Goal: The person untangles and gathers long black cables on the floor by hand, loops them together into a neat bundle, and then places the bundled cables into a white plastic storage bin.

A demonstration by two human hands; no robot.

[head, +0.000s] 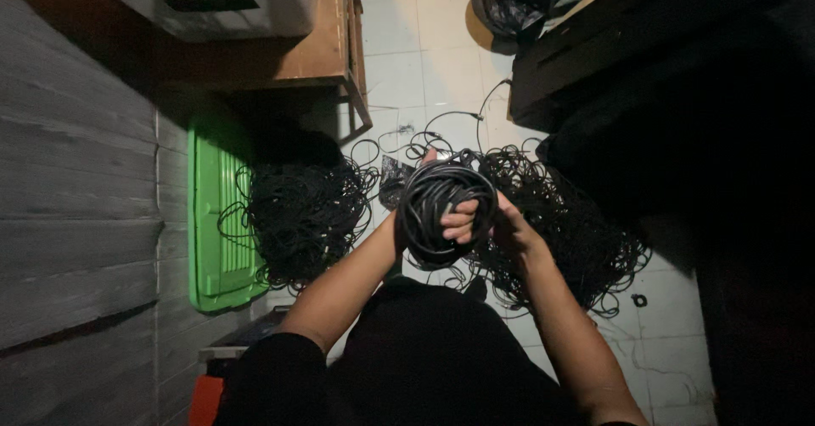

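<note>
Head camera view, looking straight down at a person in a dark top with both bare forearms reaching forward and meeting over a pale tiled floor (407, 69). The left forearm rises from the lower left at a slant; the right forearm comes up from the lower right, bent inward at the wrist.

Between the hands is a round coil of thin black cable (443, 212), wound into a thick ring and held upright, above the floor and roughly at the centre of the view. The left hand (406, 220) is mostly hidden behind the coil's left edge, so how far it is closed cannot be told; it touches the coil there. The right hand (492, 222) is curled shut on the ring: its fingers (458, 220) pass through the open middle and wrap the right side of the bundle.

A green plastic crate (216, 222) lies by the grey wooden plank wall (76, 205) on the left. A loose tangled heap of black cable (304, 214) rests against the crate's right edge and spreads onto the tiles; whether any sits inside the crate cannot be told. A second tangled heap of black cable (569, 231) lies on the floor just right of the hands, under the right forearm.

Above the crate stands a brown wooden worktop (314, 52) carrying a white box (212, 1). Dark, shadowed furniture (645, 44) fills the upper right.
</note>
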